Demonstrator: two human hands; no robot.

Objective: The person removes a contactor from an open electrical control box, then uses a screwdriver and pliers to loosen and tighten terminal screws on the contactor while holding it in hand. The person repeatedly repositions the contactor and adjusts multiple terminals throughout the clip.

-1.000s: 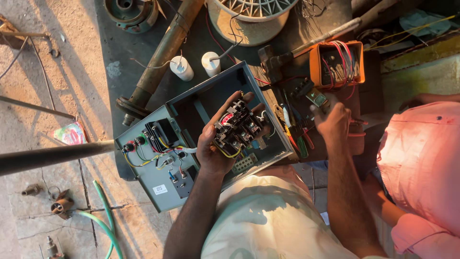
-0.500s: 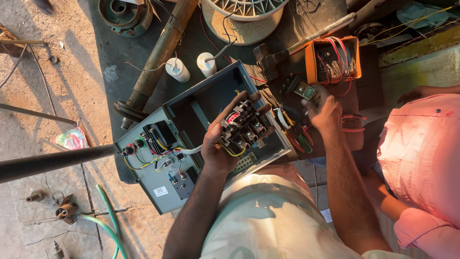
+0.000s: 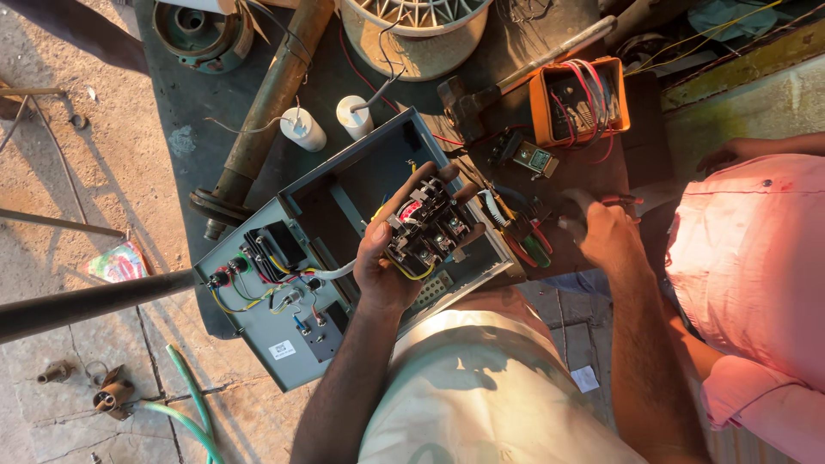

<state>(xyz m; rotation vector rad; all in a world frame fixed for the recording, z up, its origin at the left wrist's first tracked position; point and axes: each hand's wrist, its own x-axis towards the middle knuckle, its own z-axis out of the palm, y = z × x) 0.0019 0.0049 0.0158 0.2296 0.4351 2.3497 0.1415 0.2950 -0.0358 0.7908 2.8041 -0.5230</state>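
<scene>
Contactor block (image 3: 427, 230) in left hand (image 3: 388, 266): black plastic, semi-gloss, w/ bright metal screws. Grey box (image 3: 344, 249): painted sheet metal, matt, smooth. Worktop (image 3: 185, 112): dark, dull, stained, rough-looking. Pipe (image 3: 262, 120) near worktop's far-left edge: rusty metal, pitted. Two white cylinders (image 3: 302, 129): smooth plastic. Orange case (image 3: 579, 99): glossy plastic. Hose (image 3: 193, 404) on floor: green rubbery plastic. Neighbour's shirt (image 3: 756, 258): pink woven cloth, matt.

Cracked concrete floor (image 3: 77, 172), warm low sunlight, long shadows; dark work mat (image 3: 185, 103); green hose (image 3: 193, 404).
</scene>
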